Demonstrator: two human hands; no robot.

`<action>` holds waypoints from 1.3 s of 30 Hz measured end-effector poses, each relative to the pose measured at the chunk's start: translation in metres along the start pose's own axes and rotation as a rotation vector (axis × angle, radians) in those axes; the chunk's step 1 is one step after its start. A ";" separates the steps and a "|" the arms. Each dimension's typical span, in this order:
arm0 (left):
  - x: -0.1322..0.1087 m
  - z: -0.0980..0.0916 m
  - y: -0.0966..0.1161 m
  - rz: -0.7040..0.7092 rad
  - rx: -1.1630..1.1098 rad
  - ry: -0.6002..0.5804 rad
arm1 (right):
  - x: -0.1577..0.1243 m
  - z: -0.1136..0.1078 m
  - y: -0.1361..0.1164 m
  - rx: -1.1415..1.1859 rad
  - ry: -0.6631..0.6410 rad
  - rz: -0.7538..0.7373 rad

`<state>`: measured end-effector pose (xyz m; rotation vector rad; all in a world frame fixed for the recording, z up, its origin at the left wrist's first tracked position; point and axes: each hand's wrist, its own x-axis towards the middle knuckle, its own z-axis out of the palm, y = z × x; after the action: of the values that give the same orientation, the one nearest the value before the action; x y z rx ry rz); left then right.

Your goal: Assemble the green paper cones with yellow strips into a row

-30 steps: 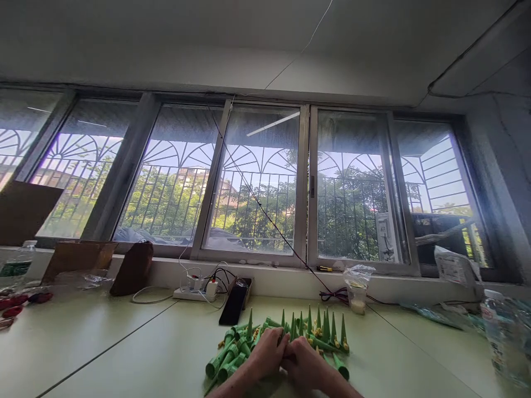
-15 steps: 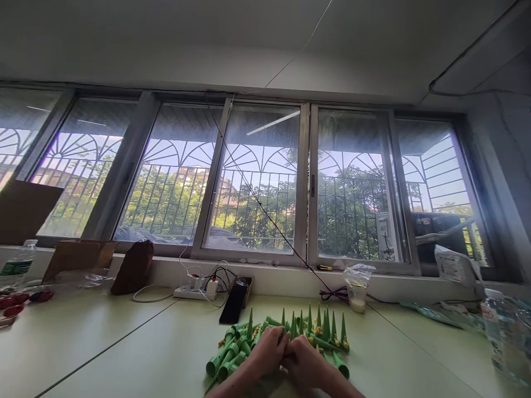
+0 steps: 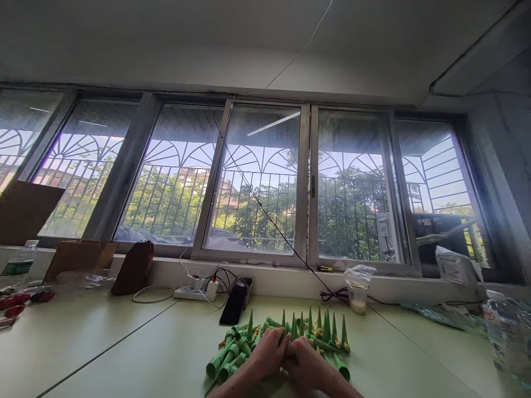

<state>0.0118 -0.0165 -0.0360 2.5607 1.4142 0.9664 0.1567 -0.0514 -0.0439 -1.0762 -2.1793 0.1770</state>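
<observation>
My left hand (image 3: 269, 349) and my right hand (image 3: 302, 359) meet at the front middle of the table, fingers curled and pressed together. Whatever they grip between them is hidden by the fingers. Around them lies a heap of green plastic cones (image 3: 229, 358), some on their sides with round open ends facing me. Several slim green cones (image 3: 327, 327) stand upright with their points up, just behind and right of my hands. Small yellow pieces (image 3: 318, 333) are scattered among the cones, some at the bases of the upright ones.
Behind the heap lie a black phone (image 3: 233, 305) and a power strip (image 3: 194, 293) with cables. A lidded plastic cup (image 3: 357, 296) stands at the back. Water bottles are at far left (image 3: 20, 264) and right (image 3: 500, 326). A dark brown bag (image 3: 133, 268) leans by the sill.
Almost nothing differs. Both hands stay together at the same spot, and the cones lie as before; the view has shifted very slightly.
</observation>
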 end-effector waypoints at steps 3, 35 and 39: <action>0.000 0.000 0.000 -0.009 0.001 0.001 | 0.001 0.002 0.002 -0.025 0.010 0.002; -0.001 -0.002 0.001 -0.010 -0.032 0.004 | -0.001 -0.003 -0.006 0.005 -0.002 0.038; 0.000 -0.002 0.001 -0.014 -0.025 -0.008 | 0.000 -0.003 -0.002 0.034 -0.017 -0.021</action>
<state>0.0113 -0.0172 -0.0339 2.5303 1.4069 0.9648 0.1568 -0.0530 -0.0408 -1.0359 -2.1944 0.2139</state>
